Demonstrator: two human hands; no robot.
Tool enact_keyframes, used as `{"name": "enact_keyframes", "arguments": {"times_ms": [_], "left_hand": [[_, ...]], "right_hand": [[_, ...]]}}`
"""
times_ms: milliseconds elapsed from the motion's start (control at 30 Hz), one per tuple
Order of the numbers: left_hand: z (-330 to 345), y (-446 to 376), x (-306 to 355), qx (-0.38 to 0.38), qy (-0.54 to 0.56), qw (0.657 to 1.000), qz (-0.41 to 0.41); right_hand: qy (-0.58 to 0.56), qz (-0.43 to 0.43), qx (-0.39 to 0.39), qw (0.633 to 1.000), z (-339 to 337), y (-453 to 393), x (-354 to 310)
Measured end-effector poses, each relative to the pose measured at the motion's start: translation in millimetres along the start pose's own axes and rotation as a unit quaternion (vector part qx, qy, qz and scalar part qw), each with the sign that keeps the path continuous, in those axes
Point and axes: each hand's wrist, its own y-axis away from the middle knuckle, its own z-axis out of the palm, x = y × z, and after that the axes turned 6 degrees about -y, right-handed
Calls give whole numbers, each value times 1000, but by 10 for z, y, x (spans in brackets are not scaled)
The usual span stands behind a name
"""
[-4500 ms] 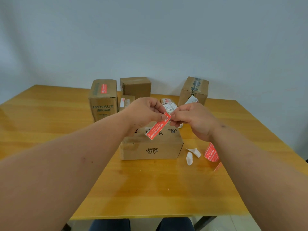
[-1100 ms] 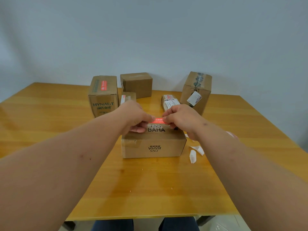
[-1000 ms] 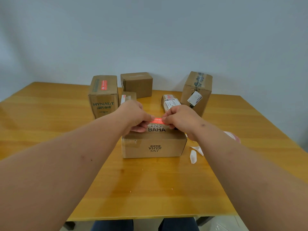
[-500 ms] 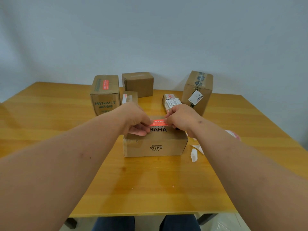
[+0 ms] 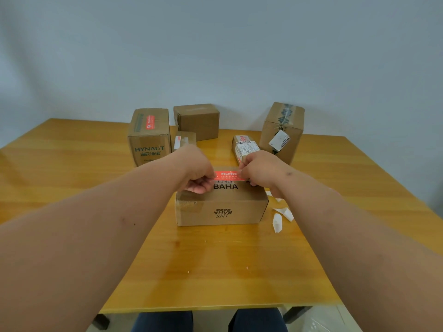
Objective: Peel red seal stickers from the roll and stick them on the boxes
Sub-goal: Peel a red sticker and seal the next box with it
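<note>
Head view: red sticker point(image 5: 227, 175) with pale print, both hands' grip pinching its ends.

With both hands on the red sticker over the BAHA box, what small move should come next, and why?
Probably press and smooth it flat. The left hand and right hand each pinch an end of the red sticker, stretched across the top of the BAHA box. Whether its middle already adheres cannot be told.
</note>
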Motion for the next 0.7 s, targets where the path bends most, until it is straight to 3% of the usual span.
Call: {"name": "enact_keyframes", "arguments": {"times_ms": [500, 700], "left_hand": [[91, -86, -6, -5, -33, 999, -9], [75, -119, -20, -27, -12, 999, -37]], "right_hand": [[158, -10, 25, 987, 120, -116, -23], [156, -1, 15, 988, 103, -160, -18]]}}
